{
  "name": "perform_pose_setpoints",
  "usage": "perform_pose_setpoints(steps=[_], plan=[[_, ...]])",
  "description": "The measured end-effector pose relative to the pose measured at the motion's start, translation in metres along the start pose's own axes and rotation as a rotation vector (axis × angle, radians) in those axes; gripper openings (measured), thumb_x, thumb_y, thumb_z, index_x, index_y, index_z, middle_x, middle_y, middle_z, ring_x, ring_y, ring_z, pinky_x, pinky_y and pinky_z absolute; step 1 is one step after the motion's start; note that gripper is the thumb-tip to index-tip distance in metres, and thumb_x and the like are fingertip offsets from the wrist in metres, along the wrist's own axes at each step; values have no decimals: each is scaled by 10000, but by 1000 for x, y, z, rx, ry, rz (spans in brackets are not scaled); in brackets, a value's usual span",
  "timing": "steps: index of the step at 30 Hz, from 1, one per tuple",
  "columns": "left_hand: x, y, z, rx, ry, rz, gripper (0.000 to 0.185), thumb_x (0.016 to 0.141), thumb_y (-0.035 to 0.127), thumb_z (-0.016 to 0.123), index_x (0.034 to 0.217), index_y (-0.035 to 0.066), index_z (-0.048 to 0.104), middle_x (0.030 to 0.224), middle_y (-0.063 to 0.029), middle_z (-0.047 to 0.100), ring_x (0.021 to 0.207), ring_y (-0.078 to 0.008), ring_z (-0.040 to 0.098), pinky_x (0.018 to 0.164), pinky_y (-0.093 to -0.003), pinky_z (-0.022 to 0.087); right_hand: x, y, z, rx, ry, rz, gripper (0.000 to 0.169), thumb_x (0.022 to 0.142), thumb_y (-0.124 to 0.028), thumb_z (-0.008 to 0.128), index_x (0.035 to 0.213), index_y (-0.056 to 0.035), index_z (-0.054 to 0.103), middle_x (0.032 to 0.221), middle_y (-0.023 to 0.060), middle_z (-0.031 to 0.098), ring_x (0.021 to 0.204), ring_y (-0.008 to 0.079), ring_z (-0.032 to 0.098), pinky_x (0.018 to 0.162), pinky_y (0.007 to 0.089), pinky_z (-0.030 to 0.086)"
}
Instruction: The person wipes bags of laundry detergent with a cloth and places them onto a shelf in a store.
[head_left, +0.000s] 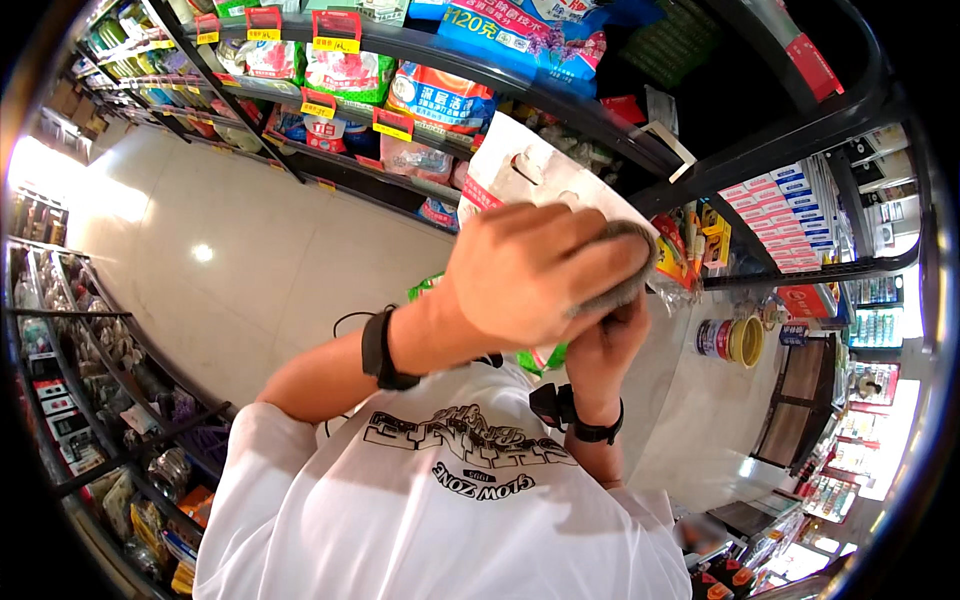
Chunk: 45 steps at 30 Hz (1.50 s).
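My left hand (529, 277) is closed around a grey cloth (637, 259) and lies across the front of a plastic packet. This white packet (551, 161) has a punched handle hole near its top and pink print on one side. Green parts of it show lower down, behind my wrist and below my hands. My right hand (611, 349) is just below the left, fingers curled at the packet's edge. The left hand and the cloth partly hide its grip. Both wrists wear black bands.
A dark metal shelf (450, 60) before me carries detergent bags (349, 75) and yellow price tags. A large blue bag (521, 49) stands at the top. Boxes (787, 214) are stacked at right. A yellow bucket (746, 341) lies beyond my right hand. Another shelf (112, 375) runs along the left.
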<state>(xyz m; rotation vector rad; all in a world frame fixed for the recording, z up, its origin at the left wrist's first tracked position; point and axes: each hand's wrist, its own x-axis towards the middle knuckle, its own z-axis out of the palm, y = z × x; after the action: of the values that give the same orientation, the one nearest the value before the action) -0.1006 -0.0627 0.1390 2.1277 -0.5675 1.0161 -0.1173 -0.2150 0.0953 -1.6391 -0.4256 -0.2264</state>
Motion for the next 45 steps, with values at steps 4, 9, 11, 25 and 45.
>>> perform_pose_setpoints(steps=[4, 9, 11, 25, 45], plan=[[-2, -42, 6, 48, 1, -158, 358, 692, 160, 714, 1048, 141, 684, 774, -60, 615, 639, -257, 624, 543, -352, 502, 13, -26, 0, -276, -18, 187, 307, 981, -22, 546, 1278, 46, 578, 1101, 108, 687, 980, 129, 621, 843, 274, 483], [-2, -17, 1, 83, 8, -38, 458, 622, 130, 741, 1070, 161, 654, 800, -13, 562, 649, -220, 612, 540, -342, 494, 2, -23, 1, -182, 63, 66, 276, 983, -59, 566, 1235, 49, 600, 1052, 45, 687, 895, 72, 572, 769, 227, 457], [-3, -26, 2, 86, -23, 3, 487, 607, 128, 752, 1083, 158, 655, 789, -19, 556, 648, -219, 608, 538, -339, 491, 3, -29, -2, -222, 53, 112, 272, 980, -51, 568, 1233, 44, 600, 1040, 33, 687, 884, 68, 564, 759, 224, 452], [126, -130, 135, -212, -223, -475, 555, 928, 451, 648, 1195, -33, 600, 1050, -207, 692, 971, -293, 672, 849, -379, 506, -19, 5, -94, 131, 524, 123, 346, 957, -24, 572, 1284, 87, 549, 1213, 122, 653, 1056, 141, 627, 921, 283, 488], [-3, 22, 101, -366, -665, 37, 1018, 792, 429, 777, 1559, 58, 218, 1567, -261, 255, 1437, -429, 290, 1174, -470, 281, 5, -15, -112, 436, 800, -55, 385, 962, -50, 562, 1325, 57, 493, 1256, 121, 614, 1098, 194, 621, 949, 319, 490]])
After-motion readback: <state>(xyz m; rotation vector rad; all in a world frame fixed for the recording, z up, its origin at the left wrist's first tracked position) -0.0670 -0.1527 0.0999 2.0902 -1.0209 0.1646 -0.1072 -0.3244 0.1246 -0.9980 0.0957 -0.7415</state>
